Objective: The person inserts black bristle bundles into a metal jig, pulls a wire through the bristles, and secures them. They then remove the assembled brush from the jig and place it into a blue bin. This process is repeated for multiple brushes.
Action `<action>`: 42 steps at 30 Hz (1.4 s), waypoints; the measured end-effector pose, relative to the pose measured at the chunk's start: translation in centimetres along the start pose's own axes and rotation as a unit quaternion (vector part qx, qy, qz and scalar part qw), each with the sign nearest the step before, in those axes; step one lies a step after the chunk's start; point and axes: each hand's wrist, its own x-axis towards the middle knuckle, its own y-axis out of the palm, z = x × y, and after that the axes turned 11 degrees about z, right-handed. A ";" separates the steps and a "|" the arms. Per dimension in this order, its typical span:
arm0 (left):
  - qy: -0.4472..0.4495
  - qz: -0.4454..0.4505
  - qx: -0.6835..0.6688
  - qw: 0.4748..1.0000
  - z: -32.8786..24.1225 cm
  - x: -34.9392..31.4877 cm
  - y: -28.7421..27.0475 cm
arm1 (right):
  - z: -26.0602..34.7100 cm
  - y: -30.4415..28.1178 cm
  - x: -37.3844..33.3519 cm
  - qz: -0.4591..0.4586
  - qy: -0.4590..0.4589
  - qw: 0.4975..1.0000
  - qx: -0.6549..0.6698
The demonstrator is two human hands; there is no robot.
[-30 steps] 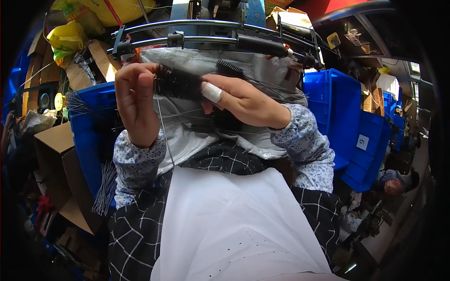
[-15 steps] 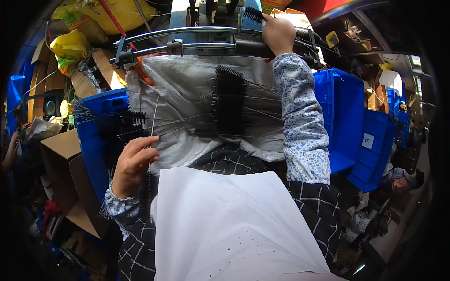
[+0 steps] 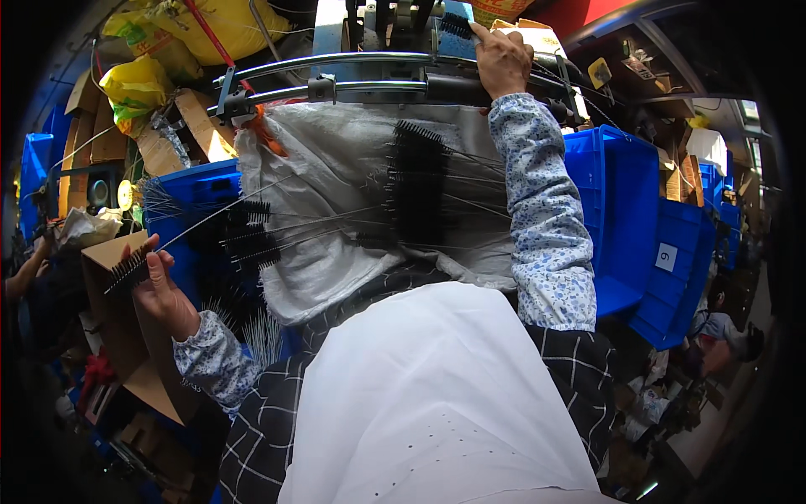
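Note:
Out to the left, my left hand point(image 3: 166, 292) pinches a black-bristled wire brush point(image 3: 130, 267) between thumb and fingers. Its bare wire stem slants up and right toward my lap. At the top, my right hand point(image 3: 504, 65) is closed beside the machine point(image 3: 457, 48), its fingers against the end of another black bristle brush point(image 3: 454, 25). Most of that brush's stem is hidden. A pile of black brushes point(image 3: 416, 185) with thin wire stems lies on the grey-white sheet point(image 3: 311, 151) over my lap. Several more brush heads point(image 3: 256, 249) lie at its left edge.
Two metal rails point(image 3: 369, 58) cross in front of me. A blue crate point(image 3: 189, 178) with wires stands at left, beside an open cardboard box point(image 3: 126, 319). Blue bins point(image 3: 617, 218) stand at right. Yellow bags point(image 3: 138, 84) sit at upper left. Other people are partly visible at both sides.
My left hand has moved outward to the left with the brush. The brush has swung from upright to slanted, its bristled end now out by the cardboard box. My right hand stays at the machine.

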 end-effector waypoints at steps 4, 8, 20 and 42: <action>0.007 -0.095 -0.031 0.995 0.0 0.4 -1.9 | -0.1 0.8 0.2 0.033 0.008 0.998 0.050; 0.037 -0.144 -0.093 0.984 -0.2 1.5 -1.9 | -0.9 1.6 0.7 0.049 0.018 0.998 0.039; 0.117 -0.258 0.097 0.954 0.0 1.9 -1.3 | -1.5 2.6 0.4 0.006 0.064 0.998 -0.011; 0.092 -0.222 -0.133 0.962 -0.3 1.7 -4.5 | 4.0 1.8 0.6 0.030 0.080 0.984 0.158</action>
